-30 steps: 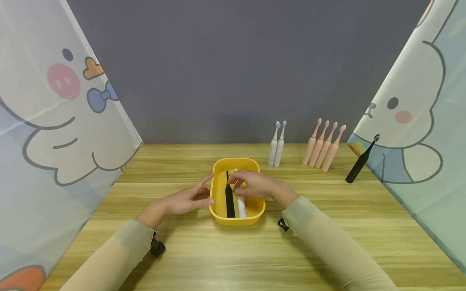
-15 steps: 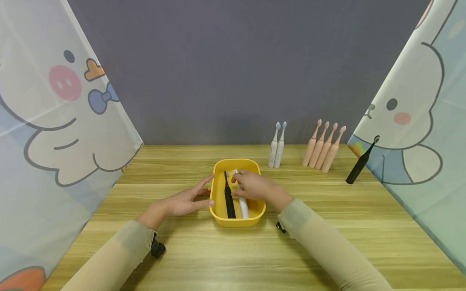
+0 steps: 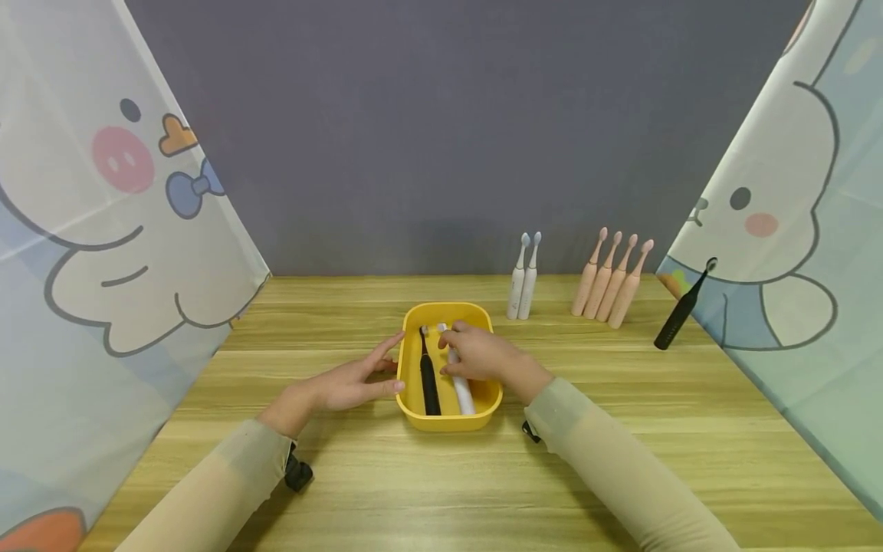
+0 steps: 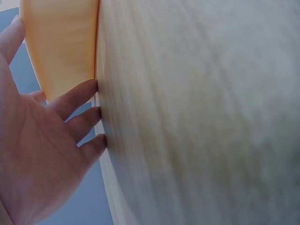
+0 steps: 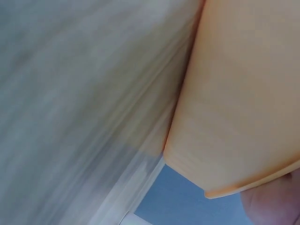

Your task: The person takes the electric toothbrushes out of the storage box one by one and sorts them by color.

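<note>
A yellow bin (image 3: 444, 423) stands on the wooden table, with a black electric toothbrush (image 3: 429, 383) and a white electric toothbrush (image 3: 464, 395) lying lengthwise inside, apart from each other. Reaching in over the right rim, my right hand (image 3: 480, 353) has its thumb and fingers bent over the white one, hiding part of its upper handle. My left hand (image 3: 343, 385) rests against the bin's left side with fingers spread. In the left wrist view, that hand (image 4: 42, 145) touches the bin's outer wall (image 4: 61, 42). The right wrist view mostly shows bin wall (image 5: 234, 93) and a bit of hand (image 5: 272, 201).
Two white toothbrushes (image 3: 523, 291) stand upright side by side behind the bin to the right. Beyond them is a row of several pink toothbrushes (image 3: 607, 291). Another black toothbrush (image 3: 677, 316) stands far right. A grey panel (image 3: 441, 138) and printed cloths border the table.
The black toothbrush in the bin has shifted left, its head most of all. The white one has slid slightly right and tilted under my right hand. My left hand has stayed put.
</note>
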Demonstrator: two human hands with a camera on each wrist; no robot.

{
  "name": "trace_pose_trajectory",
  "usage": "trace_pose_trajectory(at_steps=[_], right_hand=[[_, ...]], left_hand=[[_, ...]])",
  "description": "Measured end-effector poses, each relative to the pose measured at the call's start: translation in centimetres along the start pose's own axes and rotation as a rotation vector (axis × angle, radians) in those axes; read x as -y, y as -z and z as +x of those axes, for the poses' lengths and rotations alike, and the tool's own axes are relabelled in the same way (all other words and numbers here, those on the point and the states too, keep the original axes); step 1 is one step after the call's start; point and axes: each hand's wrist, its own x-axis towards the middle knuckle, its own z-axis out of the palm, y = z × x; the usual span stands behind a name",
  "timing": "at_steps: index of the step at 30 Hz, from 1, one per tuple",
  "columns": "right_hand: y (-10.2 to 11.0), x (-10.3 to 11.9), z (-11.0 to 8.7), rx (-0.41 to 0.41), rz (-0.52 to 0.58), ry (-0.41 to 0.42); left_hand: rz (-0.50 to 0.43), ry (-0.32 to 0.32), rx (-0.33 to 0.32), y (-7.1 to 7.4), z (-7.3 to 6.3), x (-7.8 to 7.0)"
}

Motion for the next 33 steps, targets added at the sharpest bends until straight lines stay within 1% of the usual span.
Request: trace_pose_trajectory(at_steps=[4,7,11,19,23,33], right_hand=[[0.2,0.1,0.0,0.009,0.068,-0.008],[0.4,0.1,0.0,0.011,0.158,-0.027],[0.6,-0.2,0.1,-0.004,0.271,-0.036],[0.9,-0.7,0.1,-0.028,0.42,-0.04],[0.8,-1.0,-0.1,-0.058,0.486,-0.034],[0.6,-1.5,-0.4,-0.168,0.657,-0.017]], left_hand=[[-0.008,0.001,0.002,-0.1,-0.1,0.1],[-0.012,0.003,0.001,-0.2,-0.1,0.1],[-0.013,0.002,0.0,-0.2,-0.1,0.1],[-0.004,-0.003,-0.001,-0.2,0.1,0.2],[0.001,-0.003,-0.001,-0.2,0.1,0.2],[0.012,0.0,-0.003,0.0,0.0,0.1]])
